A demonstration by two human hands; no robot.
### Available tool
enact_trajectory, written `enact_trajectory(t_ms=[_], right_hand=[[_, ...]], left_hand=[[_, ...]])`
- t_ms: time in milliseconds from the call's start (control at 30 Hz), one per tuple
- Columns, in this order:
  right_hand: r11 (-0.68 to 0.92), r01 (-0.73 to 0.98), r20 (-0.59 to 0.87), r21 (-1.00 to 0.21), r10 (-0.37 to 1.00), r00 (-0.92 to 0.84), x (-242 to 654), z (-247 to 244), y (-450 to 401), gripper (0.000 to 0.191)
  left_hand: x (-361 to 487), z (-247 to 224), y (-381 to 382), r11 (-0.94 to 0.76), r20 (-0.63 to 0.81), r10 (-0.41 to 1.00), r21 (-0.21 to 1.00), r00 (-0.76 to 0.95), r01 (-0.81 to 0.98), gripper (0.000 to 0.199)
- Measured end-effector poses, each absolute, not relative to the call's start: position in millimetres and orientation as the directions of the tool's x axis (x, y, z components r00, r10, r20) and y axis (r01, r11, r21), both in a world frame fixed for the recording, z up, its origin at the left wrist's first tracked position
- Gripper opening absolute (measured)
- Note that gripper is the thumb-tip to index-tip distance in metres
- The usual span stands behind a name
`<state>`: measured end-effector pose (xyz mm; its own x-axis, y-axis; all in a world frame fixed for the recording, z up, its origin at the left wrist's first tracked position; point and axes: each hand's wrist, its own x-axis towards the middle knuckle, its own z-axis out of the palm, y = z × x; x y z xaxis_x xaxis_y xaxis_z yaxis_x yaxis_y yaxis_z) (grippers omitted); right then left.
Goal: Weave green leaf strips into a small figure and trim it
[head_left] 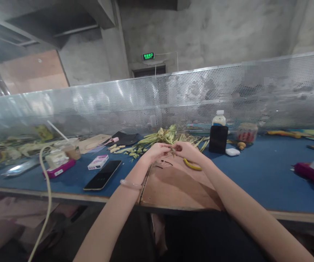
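My left hand and my right hand meet over the brown board, fingers pinched together. Between the fingertips is a small greenish piece, too small to make out fully. A bracelet circles my left wrist. On the board below lie thin dark wire-like bits. A curved yellow handle rests beside my right forearm; the rest of that tool is hidden. Just behind my hands is a heap of pale green leafy stems, and small green leaf-like pieces are scattered left of them.
Left on the blue table are a phone, a small box, tissues and a drink cup. Right stand a black upright object, a bottle, a white case and a jar. A perforated metal screen runs behind.
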<state>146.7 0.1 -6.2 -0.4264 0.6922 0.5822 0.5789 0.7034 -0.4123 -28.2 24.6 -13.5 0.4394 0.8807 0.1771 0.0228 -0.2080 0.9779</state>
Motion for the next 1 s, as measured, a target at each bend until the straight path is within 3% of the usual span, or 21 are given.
enact_trajectory(t_ms=[200,400,500,700,867,1000], right_hand=[[0.71,0.626,0.586,-0.323,0.669,-0.457,148,-10,5,0.009],[0.718,0.637,0.612,-0.28,0.645,-0.457,146,-9,6,0.022],[0.733,0.572,0.632,-0.369,0.649,-0.424,146,-10,6,0.027],[0.603,0.239,0.496,-0.761,0.779,-0.384,146,-8,4,0.032],[0.609,0.283,0.535,-0.741,0.79,-0.298,144,-14,8,0.03],[0.588,0.219,0.524,-0.778,0.801,-0.289,142,-19,10,0.029]], left_hand=[[-28,-16,24,-0.212,0.176,0.866,0.977,0.467,0.025,0.025],[-26,-13,21,-0.197,0.179,0.891,0.98,0.417,0.0,0.029],[-27,-10,22,-0.191,0.184,0.909,0.981,0.375,-0.019,0.029],[-29,-6,22,-0.201,0.218,0.907,0.976,0.359,-0.085,0.03],[-27,-11,24,-0.231,0.223,0.903,0.973,0.366,-0.021,0.03],[-27,-15,28,-0.261,0.234,0.907,0.965,0.35,0.032,0.03]])
